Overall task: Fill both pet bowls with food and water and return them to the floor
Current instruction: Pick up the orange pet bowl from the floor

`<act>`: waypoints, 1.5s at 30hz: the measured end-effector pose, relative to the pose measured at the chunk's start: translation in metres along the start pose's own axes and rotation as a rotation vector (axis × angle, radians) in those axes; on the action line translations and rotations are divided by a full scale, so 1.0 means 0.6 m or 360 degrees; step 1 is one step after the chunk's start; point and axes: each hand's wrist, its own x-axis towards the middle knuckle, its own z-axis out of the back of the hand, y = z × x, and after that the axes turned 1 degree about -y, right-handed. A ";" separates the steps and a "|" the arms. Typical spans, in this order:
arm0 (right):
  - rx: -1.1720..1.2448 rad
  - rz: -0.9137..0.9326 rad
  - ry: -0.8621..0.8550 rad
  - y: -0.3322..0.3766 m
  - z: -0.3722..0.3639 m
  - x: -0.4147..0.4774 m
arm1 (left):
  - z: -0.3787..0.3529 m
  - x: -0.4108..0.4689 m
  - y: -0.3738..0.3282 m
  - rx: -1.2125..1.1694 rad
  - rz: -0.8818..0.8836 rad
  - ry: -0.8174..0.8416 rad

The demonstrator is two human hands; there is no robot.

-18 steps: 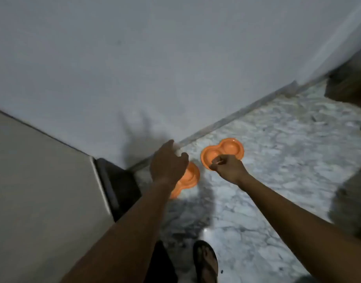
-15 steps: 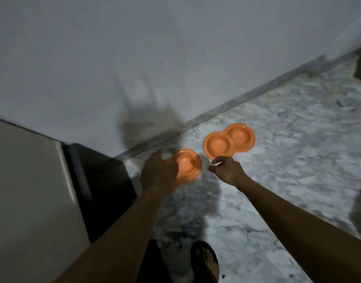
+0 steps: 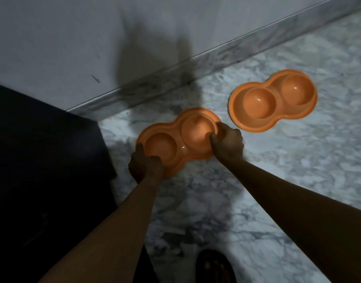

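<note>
Two orange double pet bowls lie on the marble floor near the wall. The near bowl (image 3: 175, 139) has two round empty wells. My left hand (image 3: 146, 166) grips its lower left rim. Its right rim is pinched by my right hand (image 3: 227, 142), thumb inside the right well. The far bowl (image 3: 273, 100) lies apart to the upper right, empty, with no hand on it.
A dark cabinet or appliance (image 3: 43, 170) stands at the left, close to the near bowl. A grey skirting (image 3: 216, 56) runs along the white wall behind. My sandalled foot (image 3: 215, 266) is at the bottom. Marble floor (image 3: 297, 170) stretches to the right.
I have leaned down closer to the floor. Both hands have moved onto the near bowl and closed on its rim, left on the left end, right on the right end.
</note>
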 end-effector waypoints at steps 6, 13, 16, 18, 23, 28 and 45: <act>0.0268 -0.0031 -0.0110 0.053 0.139 -0.094 | 0.105 -0.111 -0.084 -0.0187 -0.0152 -0.0096; 0.0457 0.0013 -0.0291 0.187 0.448 -0.334 | 0.359 -0.390 -0.236 -0.0329 -0.0496 -0.0204; 0.0533 0.0096 -0.0408 0.241 0.579 -0.463 | 0.490 -0.538 -0.277 -0.0451 -0.0680 -0.0318; 0.0613 0.0112 -0.0494 0.281 0.652 -0.572 | 0.587 -0.634 -0.283 -0.0558 -0.0749 -0.0342; 0.0775 0.0215 -0.0806 0.373 0.768 -0.897 | 0.834 -0.862 -0.223 -0.0786 -0.0970 -0.0370; 0.0893 0.0414 -0.0854 0.453 0.789 -1.147 | 1.064 -0.972 -0.116 -0.0923 -0.1168 -0.0384; 0.0787 0.1022 -0.0005 0.805 0.406 -1.557 | 1.652 -0.918 0.365 -0.0995 -0.0633 -0.0746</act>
